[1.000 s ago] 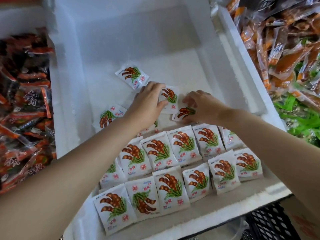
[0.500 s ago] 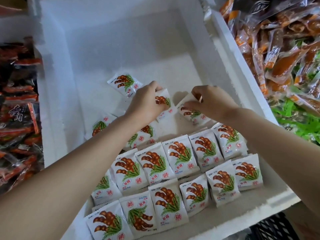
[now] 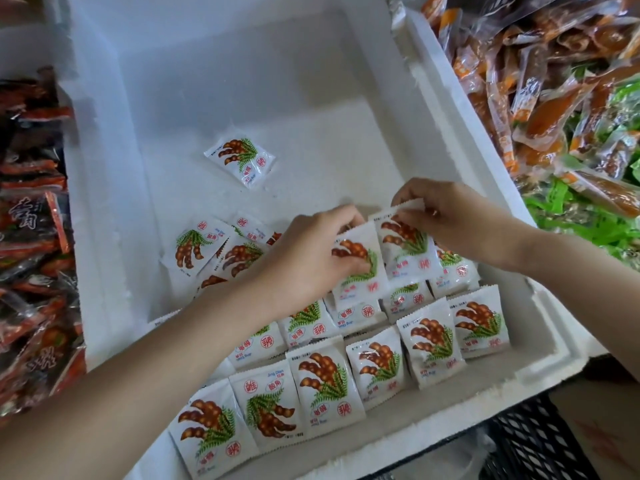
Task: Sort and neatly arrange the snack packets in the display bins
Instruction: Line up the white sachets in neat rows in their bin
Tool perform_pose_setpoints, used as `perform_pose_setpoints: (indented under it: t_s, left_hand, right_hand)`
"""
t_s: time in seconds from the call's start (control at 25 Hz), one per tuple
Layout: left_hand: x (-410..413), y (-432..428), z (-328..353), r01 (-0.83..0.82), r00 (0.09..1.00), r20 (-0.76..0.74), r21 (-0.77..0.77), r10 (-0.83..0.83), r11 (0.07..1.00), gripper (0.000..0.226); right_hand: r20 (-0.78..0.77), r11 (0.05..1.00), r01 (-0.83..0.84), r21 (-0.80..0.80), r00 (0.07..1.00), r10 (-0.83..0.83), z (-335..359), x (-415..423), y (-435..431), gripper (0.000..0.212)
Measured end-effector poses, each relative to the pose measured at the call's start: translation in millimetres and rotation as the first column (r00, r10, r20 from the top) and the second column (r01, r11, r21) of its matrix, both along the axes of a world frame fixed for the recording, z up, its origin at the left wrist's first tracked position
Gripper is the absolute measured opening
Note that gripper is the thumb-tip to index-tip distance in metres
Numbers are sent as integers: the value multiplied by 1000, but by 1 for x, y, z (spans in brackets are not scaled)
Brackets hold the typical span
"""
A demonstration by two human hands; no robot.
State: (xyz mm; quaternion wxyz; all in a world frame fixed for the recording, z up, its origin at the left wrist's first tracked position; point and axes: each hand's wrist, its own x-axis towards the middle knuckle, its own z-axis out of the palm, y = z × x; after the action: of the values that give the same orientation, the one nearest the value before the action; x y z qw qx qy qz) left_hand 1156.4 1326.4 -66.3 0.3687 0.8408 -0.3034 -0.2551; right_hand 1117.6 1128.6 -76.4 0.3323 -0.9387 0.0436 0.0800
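Observation:
A white foam bin [image 3: 104, 209] holds small white snack packets printed with brown pods and green leaves. Several stand in overlapping rows [image 3: 429, 344] at the bin's near end. My left hand [image 3: 308, 251] grips one packet [image 3: 360, 268] by its top edge and holds it upright behind the rows. Right beside it, my right hand [image 3: 457, 216] pinches the top edge of a second packet [image 3: 405, 247]. Loose packets [image 3: 194, 247] lie flat to the left of my left hand. One lone packet [image 3: 242, 161] lies farther back on the bin floor.
A bin of red and black packets [image 3: 31, 237] borders the left side. Orange-brown packets [image 3: 540, 81] and green ones [image 3: 581, 216] fill the bin on the right. A black plastic crate [image 3: 530, 441] sits below the near right corner.
Both hands have drawn their packets nearer and stood them upright side by side at the back of the rows. The camera view has shifted slightly.

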Motion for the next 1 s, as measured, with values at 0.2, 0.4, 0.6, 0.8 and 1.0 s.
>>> perform_pose_setpoints:
  t_s: [0.2, 0.4, 0.6, 0.8, 1.0]
  left_hand:
    - [-14, 3, -13, 56, 998, 15, 149, -59, 987, 29]
    - [-20, 3, -19, 109, 947, 256, 318, -196, 942, 58]
    - [-26, 5, -28, 89, 878, 406, 386, -256, 918, 68]
    - [-23, 17, -22, 54, 899, 408, 248, -156, 967, 59]
    - [24, 74, -23, -296, 907, 347, 122, 238, 947, 48]
  right_hand:
    - [-100, 999, -54, -9, 994, 53, -10, -12, 5, 10]
    - [-71, 997, -82, -14, 994, 81, -11, -15, 5, 14]
    - [7, 984, -138, -114, 990, 140, -19, -21, 7, 18]
    - [128, 983, -103, -152, 984, 123, -12, -12, 20, 27]
    - [122, 992, -126, 4, 985, 125, -17, 37, 72, 29]
